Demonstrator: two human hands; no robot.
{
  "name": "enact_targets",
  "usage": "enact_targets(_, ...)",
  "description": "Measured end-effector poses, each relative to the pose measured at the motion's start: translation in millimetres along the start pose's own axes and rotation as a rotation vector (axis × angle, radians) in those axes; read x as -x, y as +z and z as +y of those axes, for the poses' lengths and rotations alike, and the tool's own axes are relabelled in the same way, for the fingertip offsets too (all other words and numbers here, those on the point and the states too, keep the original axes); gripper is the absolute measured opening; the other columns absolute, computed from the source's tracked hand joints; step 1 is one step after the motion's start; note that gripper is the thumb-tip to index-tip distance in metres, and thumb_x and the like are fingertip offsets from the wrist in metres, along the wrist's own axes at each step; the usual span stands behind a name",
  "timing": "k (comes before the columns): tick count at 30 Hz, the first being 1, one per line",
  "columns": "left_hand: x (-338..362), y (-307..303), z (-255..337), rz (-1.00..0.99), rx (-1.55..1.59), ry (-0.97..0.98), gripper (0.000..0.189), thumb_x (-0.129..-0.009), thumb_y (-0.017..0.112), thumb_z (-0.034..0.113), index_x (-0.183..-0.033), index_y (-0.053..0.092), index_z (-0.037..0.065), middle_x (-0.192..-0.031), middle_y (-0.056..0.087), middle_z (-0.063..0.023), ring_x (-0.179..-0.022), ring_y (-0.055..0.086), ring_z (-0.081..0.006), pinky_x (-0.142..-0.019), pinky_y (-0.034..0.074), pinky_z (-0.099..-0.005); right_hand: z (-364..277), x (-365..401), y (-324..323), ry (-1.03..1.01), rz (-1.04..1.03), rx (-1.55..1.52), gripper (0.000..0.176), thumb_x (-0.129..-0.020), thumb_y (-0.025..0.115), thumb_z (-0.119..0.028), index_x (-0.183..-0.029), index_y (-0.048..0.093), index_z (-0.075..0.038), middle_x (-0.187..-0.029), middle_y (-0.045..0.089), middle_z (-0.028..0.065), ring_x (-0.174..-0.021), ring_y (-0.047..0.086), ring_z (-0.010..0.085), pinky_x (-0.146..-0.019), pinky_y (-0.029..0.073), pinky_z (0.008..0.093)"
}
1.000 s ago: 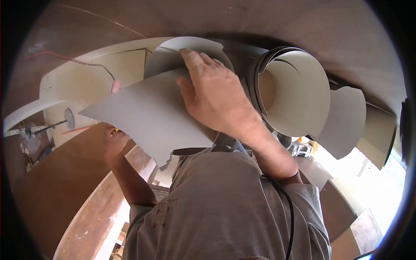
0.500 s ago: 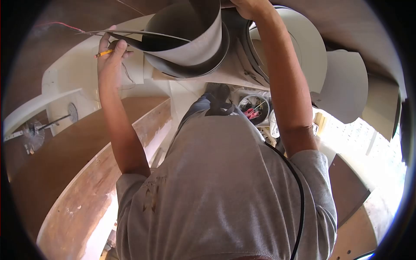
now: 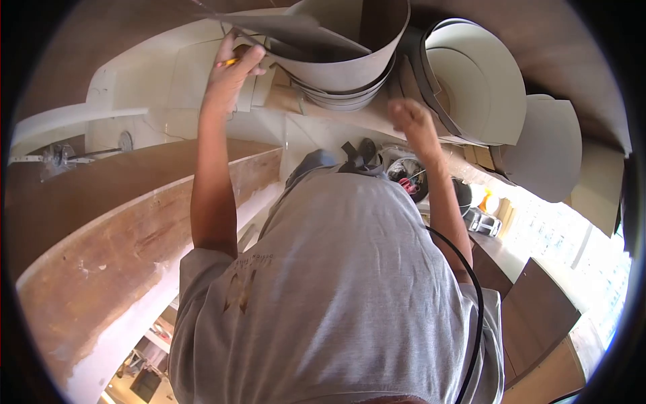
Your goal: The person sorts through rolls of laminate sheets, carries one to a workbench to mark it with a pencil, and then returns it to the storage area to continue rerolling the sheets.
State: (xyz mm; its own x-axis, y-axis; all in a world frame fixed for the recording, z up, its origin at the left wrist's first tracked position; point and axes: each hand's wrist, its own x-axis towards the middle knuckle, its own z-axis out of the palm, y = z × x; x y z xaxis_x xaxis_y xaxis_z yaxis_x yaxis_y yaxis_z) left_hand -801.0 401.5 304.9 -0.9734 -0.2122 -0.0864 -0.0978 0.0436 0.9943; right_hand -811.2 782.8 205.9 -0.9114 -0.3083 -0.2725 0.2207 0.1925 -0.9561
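My left hand [image 3: 234, 71] pinches the near edge of a thin grey-brown sheet [image 3: 296, 30], which juts to the left from a rolled bundle. A yellow pencil [image 3: 229, 62] is tucked between the same hand's fingers. The rolled sheet [image 3: 343, 73] is curled into a wide open tube, with several layers nested at its lower side. To the right of it, my right hand [image 3: 414, 124] is raised apart from the rolls, slightly blurred, its fingers curled in and nothing visible in them. A second roll [image 3: 474, 81], pale inside, lies just beyond that hand.
Flat grey sheets [image 3: 545, 151] hang over the surface at the right. Below, a bucket [image 3: 418, 185] with mixed items stands by my feet. A long curved wooden panel [image 3: 134, 236] runs along the left. A black cable [image 3: 476, 289] hangs over my shirt.
My right hand has come off the rolled sheets at the top and dropped toward me. My left hand and the sheet edge have shifted right in view, and the sheet has tilted.
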Motion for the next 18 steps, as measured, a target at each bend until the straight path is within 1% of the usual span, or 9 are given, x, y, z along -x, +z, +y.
enact_targets(4,2.3,9.5,2.1,0.068,-0.003,0.005,0.089,-0.092,0.079,0.031,-0.160,0.028,0.005,-0.092,0.058,0.0011,-0.075,0.055,-0.0077,-0.085,0.055,-0.0340,118.3,34.1,-10.8,0.244,-0.045,0.069,0.029,-0.100,0.055,-0.025,-0.110,0.069,-0.002,-0.085,0.064,-0.0012,-0.078,0.061,0.0098,-0.069,0.051,0.0259)
enact_targets(6,5.2,-1.2,-2.0,0.008,0.027,0.012,0.097,-0.089,0.082,0.035,-0.160,0.025,0.003,-0.088,0.057,0.0018,-0.074,0.056,-0.0080,-0.083,0.054,-0.0325,171.5,60.5,-18.9,0.408,-0.071,0.019,0.023,-0.093,0.064,-0.022,-0.107,0.072,-0.005,-0.088,0.070,0.0033,-0.077,0.067,0.0154,-0.066,0.054,0.0305)
enact_targets(8,12.5,-4.1,-0.1,0.023,0.033,-0.029,0.111,-0.081,0.088,0.039,-0.162,0.021,0.002,-0.092,0.060,0.0006,-0.088,0.058,-0.0110,-0.086,0.055,-0.0321,338.1,70.9,-52.5,-0.122,-0.190,0.286,0.019,-0.080,0.073,-0.017,-0.095,0.075,-0.006,-0.091,0.074,0.0118,-0.079,0.072,0.0227,-0.065,0.056,0.0364)
enact_targets(10,31.2,-3.1,5.0,0.094,0.000,-0.011,0.105,-0.083,0.086,0.039,-0.160,0.026,0.002,-0.094,0.059,-0.0002,-0.089,0.058,-0.0130,-0.085,0.054,-0.0332,288.2,94.1,-41.4,-0.456,-0.403,1.227,0.013,-0.068,0.076,-0.013,-0.079,0.074,-0.007,-0.088,0.073,0.0170,-0.080,0.073,0.0287,-0.065,0.056,0.0414)
enact_targets(12,41.0,-13.8,-1.5,0.081,-0.057,-0.032,0.081,-0.089,0.081,0.037,-0.153,0.043,0.006,-0.107,0.065,-0.0040,-0.100,0.060,-0.0123,-0.081,0.050,-0.0287,290.5,112.5,-20.0,0.096,-0.430,1.039,0.010,-0.066,0.073,-0.011,-0.073,0.072,-0.005,-0.083,0.072,0.0173,-0.078,0.073,0.0305,-0.066,0.057,0.0418)
enact_targets(14,58.2,-15.9,4.6,0.021,-0.179,-0.053,0.052,-0.094,0.074,0.044,-0.132,0.064,0.008,-0.089,0.059,0.0012,-0.084,0.056,-0.0083,-0.072,0.047,-0.0248,252.8,134.0,-12.8,-0.152,-0.256,1.006,0.015,-0.064,0.071,-0.012,-0.076,0.071,-0.002,-0.085,0.072,0.0193,-0.076,0.072,0.0326,-0.066,0.057,0.0406)
enact_targets(15,63.9,-14.4,3.9,-0.031,-0.216,-0.070,0.046,-0.096,0.071,0.046,-0.124,0.068,0.009,-0.083,0.055,0.0029,-0.077,0.053,-0.0067,-0.067,0.046,-0.0232,225.2,140.8,-6.7,-0.100,-0.179,0.969,0.021,-0.074,0.070,-0.012,-0.090,0.073,0.002,-0.082,0.072,0.0144,-0.071,0.072,0.0273,-0.063,0.056,0.0388)
enact_targets(16,70.4,-8.1,5.5,-0.064,-0.218,-0.056,0.046,-0.096,0.071,0.046,-0.124,0.068,0.009,-0.083,0.055,0.0029,-0.077,0.053,-0.0067,-0.067,0.046,-0.0232,214.8,147.0,-10.6,-0.087,-0.144,0.964,0.021,-0.074,0.070,-0.012,-0.090,0.073,0.002,-0.082,0.072,0.0144,-0.071,0.072,0.0273,-0.063,0.056,0.0388)
enact_targets(18,80.7,11.7,7.5,-0.287,-0.228,-0.128,0.040,-0.099,0.068,0.045,-0.114,0.071,0.008,-0.076,0.053,0.0049,-0.068,0.048,-0.0038,-0.060,0.043,-0.0212,200.1,153.7,-20.6,-0.075,0.110,0.186,0.026,-0.088,0.067,-0.013,-0.107,0.071,0.004,-0.085,0.070,0.0068,-0.072,0.069,0.0200,-0.063,0.055,0.0362)
